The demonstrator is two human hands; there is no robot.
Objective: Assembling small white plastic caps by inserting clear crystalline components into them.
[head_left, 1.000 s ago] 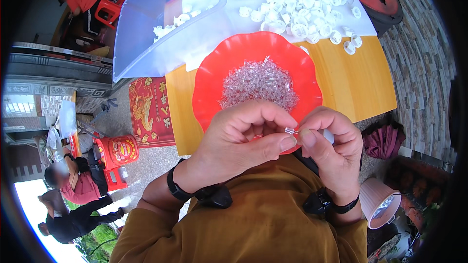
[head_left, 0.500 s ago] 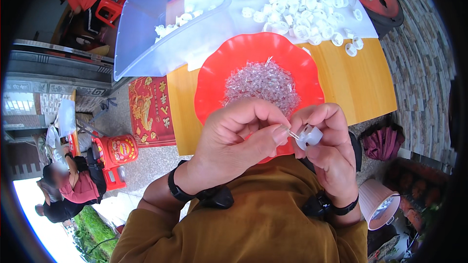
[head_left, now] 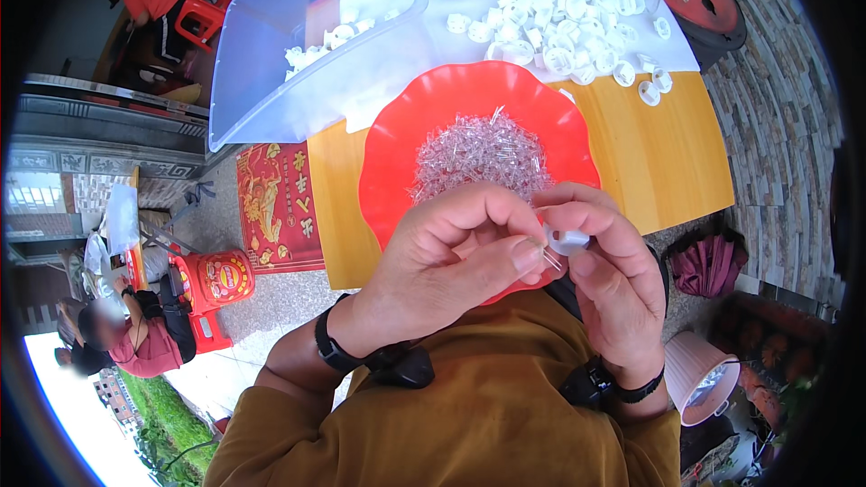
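Note:
My left hand [head_left: 442, 257] is closed, with thumb and forefinger pinching a small LED whose thin wire legs [head_left: 553, 261] stick out to the right. Close beside it, my right hand [head_left: 618, 284] grips a small translucent white plastic cap [head_left: 571, 240] between thumb and fingers. The legs lie just below the cap's left side; whether they touch it I cannot tell. Both hands are over the near edge of a red scalloped bowl [head_left: 383, 158]. Inside it is a heap of clear LEDs [head_left: 483, 158] with wire legs.
Many white plastic caps [head_left: 559, 22] are piled beyond the bowl on the wooden table [head_left: 663, 153]. A clear plastic bin [head_left: 257, 81] at the far left has more caps. A pink bin [head_left: 699, 379] stands right; people sit near red stools [head_left: 212, 284] at the left.
The white cap has tilted and moved slightly up and left in my right hand. The wire legs now slant down-right below it instead of pointing at its side.

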